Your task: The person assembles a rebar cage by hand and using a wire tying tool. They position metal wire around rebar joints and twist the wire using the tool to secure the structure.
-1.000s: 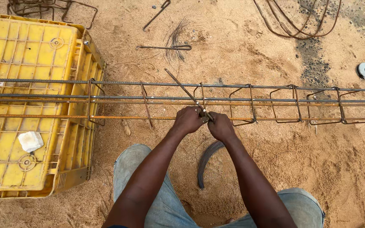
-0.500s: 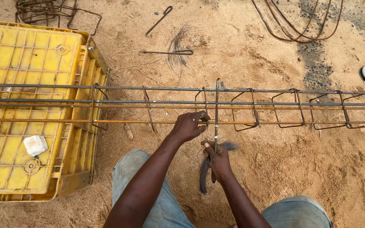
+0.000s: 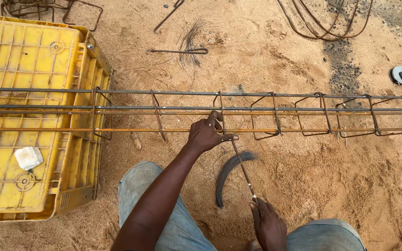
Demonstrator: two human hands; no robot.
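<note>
My left hand (image 3: 206,135) grips the cage (image 3: 275,109) at a stirrup (image 3: 221,114). My right hand (image 3: 268,225), nearer me, is closed around the hook tool (image 3: 242,167), wire bundle (image 3: 229,169) beside it.

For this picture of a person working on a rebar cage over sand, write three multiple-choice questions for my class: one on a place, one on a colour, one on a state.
1. Where does the bundle of tie wire lie?
A. on the crate
B. on the sand between the knees
C. on the cage

2. What colour is the plastic crate?
A. yellow
B. blue
C. green

3. How is the left hand placed?
A. flat on the sand
B. closed at the rebar cage, at a stirrup
C. resting on the crate

Answers: 1 B, the dark curved strands lie on sand below the cage. 2 A, it is yellow all over. 3 B, its fingers curl at the bars while the right hand holds a thin rod.
</note>
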